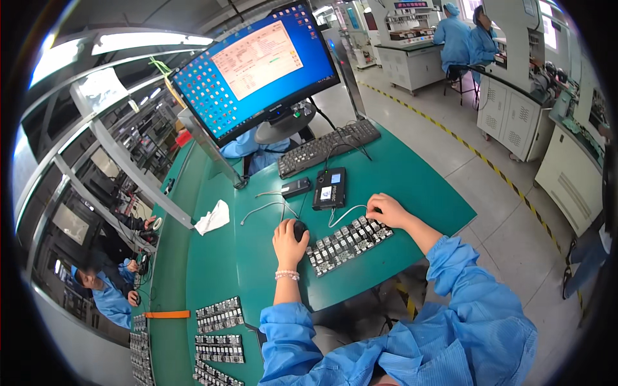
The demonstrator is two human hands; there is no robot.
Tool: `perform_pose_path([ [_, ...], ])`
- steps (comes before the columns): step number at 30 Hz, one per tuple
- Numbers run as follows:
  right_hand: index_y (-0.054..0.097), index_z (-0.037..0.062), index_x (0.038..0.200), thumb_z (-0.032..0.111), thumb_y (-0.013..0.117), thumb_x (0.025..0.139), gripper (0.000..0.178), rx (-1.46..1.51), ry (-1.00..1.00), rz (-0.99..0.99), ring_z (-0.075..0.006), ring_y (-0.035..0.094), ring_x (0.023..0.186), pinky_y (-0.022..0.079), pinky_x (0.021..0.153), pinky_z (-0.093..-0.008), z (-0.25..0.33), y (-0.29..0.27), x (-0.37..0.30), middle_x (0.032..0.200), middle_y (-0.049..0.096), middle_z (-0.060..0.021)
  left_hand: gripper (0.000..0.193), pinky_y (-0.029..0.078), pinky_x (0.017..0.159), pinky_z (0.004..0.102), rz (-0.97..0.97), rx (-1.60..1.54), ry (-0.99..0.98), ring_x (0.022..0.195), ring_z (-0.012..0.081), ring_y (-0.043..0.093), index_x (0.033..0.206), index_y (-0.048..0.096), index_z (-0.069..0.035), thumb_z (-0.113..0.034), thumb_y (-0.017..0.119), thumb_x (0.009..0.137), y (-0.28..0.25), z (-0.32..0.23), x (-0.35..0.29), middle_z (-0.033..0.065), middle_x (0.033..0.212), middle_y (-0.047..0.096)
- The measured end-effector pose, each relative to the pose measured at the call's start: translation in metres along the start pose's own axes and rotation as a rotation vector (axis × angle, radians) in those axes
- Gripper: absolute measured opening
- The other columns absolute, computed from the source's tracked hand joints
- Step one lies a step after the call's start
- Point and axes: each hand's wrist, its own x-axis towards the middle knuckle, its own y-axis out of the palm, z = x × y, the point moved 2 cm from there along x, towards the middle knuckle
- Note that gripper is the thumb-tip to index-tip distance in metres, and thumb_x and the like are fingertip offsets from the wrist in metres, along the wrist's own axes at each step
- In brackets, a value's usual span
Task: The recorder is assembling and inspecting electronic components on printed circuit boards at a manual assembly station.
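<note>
Blue fabric work smock (412, 341) lies nearest, approx. 6 o'c.; its sleeves sit up off the wrists, prob. to keep cloth away from parts. Clock hub for all bearings: the slanted row of small black-and-silver circuit boards (347, 246) on the green-topped bench (418, 174), near its front edge, directly before the wearer; pos. prob. chosen for reach & a straight-down view.

L hand (290, 243), 9 o'c.: palm down, fingers wrapped over the rounded black computer mouse (299, 230), just beside the row's L end. Mouse prob. kept there to leave the other hand for the boards.

R hand (385, 211), 1 o'c.: fingers curled together at the row's far R end, near the end of a thin white cable (348, 212). Grip on plug or mere contact w/ a board: cannot tell, fingers hide it.

Flat black box w/ lit display (329, 188), 11 o'c.: cable loops from its near edge, so box prob. set close to suit cable length. Small black rectangular module (296, 187) just beside it.

Long black keyboard (329, 147), 11–12 o'c., beyond box, prob. set back for workspace. Wide black-framed monitor (257, 71), 11 o'c., faces wearer, prob. for easy reading.

Crumpled white cloth (213, 218), 9–10 o'c. Three further board groups (219, 348), 8 o'c., well apart, prob. to avoid mixing.
</note>
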Motion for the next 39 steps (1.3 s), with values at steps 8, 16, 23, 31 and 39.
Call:
perform_pose_path([
  [8,0.062,0.0074,0.078,0.017,0.072,0.079,0.014,-0.016,0.031,0.010,-0.0238,0.057,0.089,0.045,0.081,-0.0367,0.0000,0.0004,-0.0037,0.090,0.061,-0.0034,0.051,0.039,0.097,0.0451,0.027,-0.012,0.004,0.119,0.0323,0.048,0.119,0.057,-0.010,-0.032,0.069,0.075,0.0018,0.0001,-0.0046,0.0120,0.127,0.053],
  [16,0.062,0.0074,0.077,0.014,0.071,0.078,0.011,-0.003,0.027,0.003,-0.0233,0.057,0.090,0.044,0.083,-0.0361,0.0004,0.0012,-0.0044,0.090,0.061,-0.0033,0.053,0.038,0.099,0.0464,0.035,-0.028,-0.012,0.120,0.0349,0.046,0.122,0.055,-0.010,-0.031,0.069,0.076,0.0012,0.0021,-0.0062,0.0149,0.130,0.050],
  [23,0.063,0.0068,0.078,0.018,0.073,0.078,0.015,-0.009,0.023,0.009,-0.0242,0.057,0.090,0.046,0.081,-0.0372,0.0005,0.0002,-0.0034,0.091,0.061,-0.0038,0.053,0.038,0.099,0.0466,0.054,-0.026,-0.017,0.121,0.0346,0.046,0.123,0.055,-0.010,-0.031,0.069,0.076,0.0044,0.0038,-0.0053,0.0148,0.130,0.050],
  [31,0.062,0.0068,0.078,0.017,0.073,0.078,0.015,-0.016,0.025,0.005,-0.0241,0.057,0.089,0.046,0.079,-0.0370,0.0004,-0.0006,-0.0012,0.090,0.061,-0.0037,0.054,0.039,0.098,0.0462,0.055,-0.020,-0.010,0.120,0.0344,0.046,0.123,0.054,-0.010,-0.029,0.070,0.075,0.0054,0.0051,-0.0037,0.0145,0.130,0.050],
  [39,0.062,0.0070,0.077,0.017,0.073,0.078,0.015,-0.001,0.045,0.010,-0.0240,0.057,0.090,0.046,0.080,-0.0369,0.0022,-0.0003,-0.0034,0.091,0.061,-0.0034,0.057,0.040,0.097,0.0464,0.025,-0.014,0.004,0.118,0.0354,0.047,0.126,0.053,-0.011,-0.025,0.069,0.074,0.0055,0.0046,-0.0067,0.0147,0.129,0.050],
])
